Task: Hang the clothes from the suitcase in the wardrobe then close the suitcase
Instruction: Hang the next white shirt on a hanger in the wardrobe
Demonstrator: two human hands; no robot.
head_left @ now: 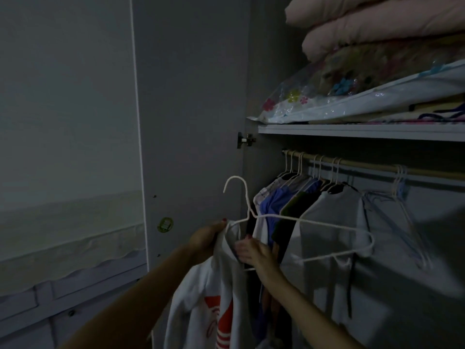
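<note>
Left hand (205,241): pinches the shirt (214,293) at its top edge.
Right hand (251,253): fingers curled on the shirt and the hanger (297,220) beside the left hand.
Hanger: white, hook up, far arm bare, reaching right of the grip.
Shirt: white with red print, hangs below the grip.
Rail (364,165): above right, carrying hung clothes (327,222).
Shelf (352,129): above the rail, bedding (377,34) on it.

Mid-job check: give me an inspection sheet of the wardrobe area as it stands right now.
Surface: shelf above rail.
Job's things: white hanger partly inside white garment, not yet on rail; hung clothes at rail's left end.
Clutter: bagged bedding, pink quilts on shelf; empty hangers.
Grippers: left hand grips garment; right hand at its collar.
Cables: nothing seen.
Surroundings: open wardrobe door; dim light.
</note>
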